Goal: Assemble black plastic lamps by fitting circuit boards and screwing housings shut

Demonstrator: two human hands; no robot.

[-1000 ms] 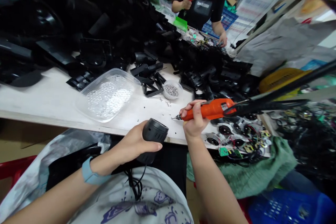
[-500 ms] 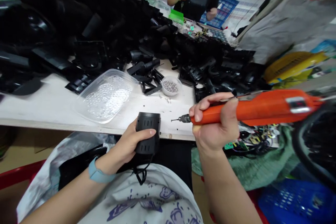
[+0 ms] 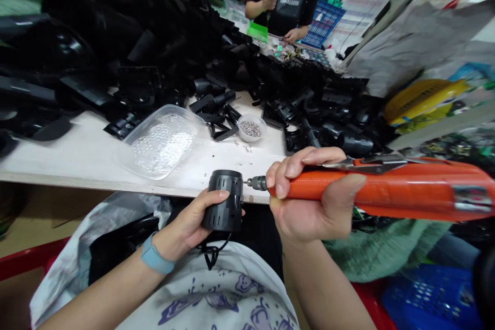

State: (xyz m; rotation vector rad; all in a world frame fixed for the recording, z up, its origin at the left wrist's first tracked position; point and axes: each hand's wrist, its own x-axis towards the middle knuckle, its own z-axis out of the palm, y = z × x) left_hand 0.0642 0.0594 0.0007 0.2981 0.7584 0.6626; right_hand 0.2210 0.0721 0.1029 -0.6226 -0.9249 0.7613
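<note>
Orange electric screwdriver [image 3: 390, 191]: clenched in the right hand [image 3: 309, 201], its fingers [image 3: 294, 165] wrapped over the barrel, with the metal bit reaching the housing's upper side.
Black cylindrical housing [image 3: 222, 201]: grasped upright in the left hand [image 3: 185, 221], just above the bench's near edge; a black cable [image 3: 212, 255] hangs beneath it.
White bench [image 3: 77, 157]: a scuffed board bearing a clear plastic tub [image 3: 160, 142] of small clear parts, a small bowl of screws [image 3: 251, 129] and scattered specks, with heaped black plastic parts [image 3: 309, 108] across the far side.
Room: a co-worker [image 3: 286, 10] stands at the far end, hands raised over the bench. A green cloth [image 3: 382, 250] lies near right, above a blue plastic crate [image 3: 429, 299]. A grey sheet [image 3: 410, 46] hangs far right.
</note>
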